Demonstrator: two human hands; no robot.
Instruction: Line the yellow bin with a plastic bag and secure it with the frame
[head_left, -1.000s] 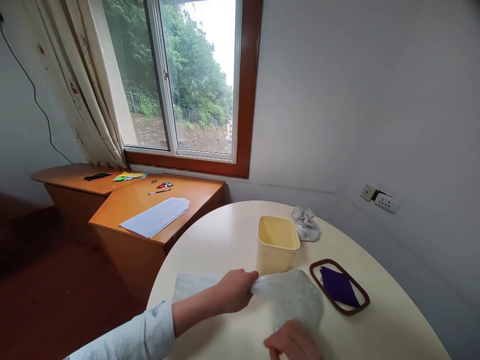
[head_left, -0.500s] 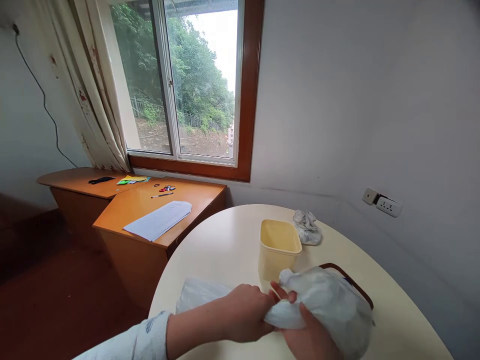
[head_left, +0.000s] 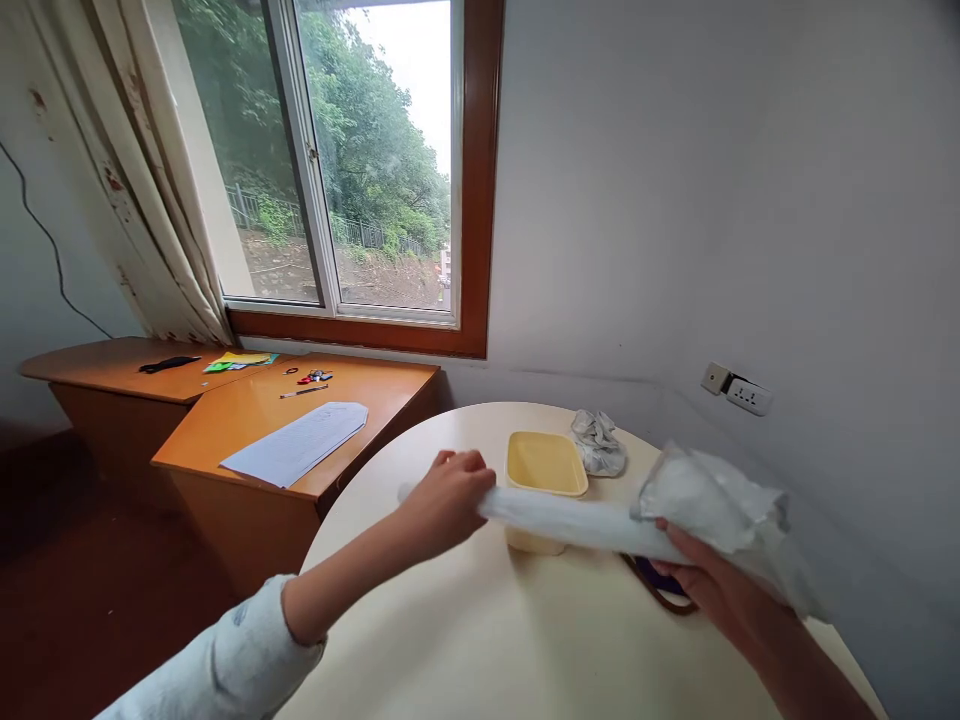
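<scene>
A white translucent plastic bag (head_left: 577, 518) is stretched lengthwise between my two hands above the table. My left hand (head_left: 452, 495) is closed around its gathered left part, and a short end pokes out past the fist. On the right, my right hand (head_left: 709, 575) grips the bag where it widens into a loose, puffed part. Behind the stretched bag stands a pale yellow plastic container (head_left: 546, 465), open at the top and partly covered by the bag. A crumpled greyish plastic bag (head_left: 598, 443) lies beside the container.
The round cream table (head_left: 450, 640) carries these things. A brown-rimmed object (head_left: 660, 590) lies partly hidden under my right hand. On the wooden desk (head_left: 195, 440) at left are papers (head_left: 300, 442), a pen (head_left: 304, 391) and keys (head_left: 315, 377). A wall socket (head_left: 748, 396) is at right.
My hands have moved apart and up, drawing the bunched bag out into a long strip. My left hand went left, my right hand right. The view has shifted slightly right.
</scene>
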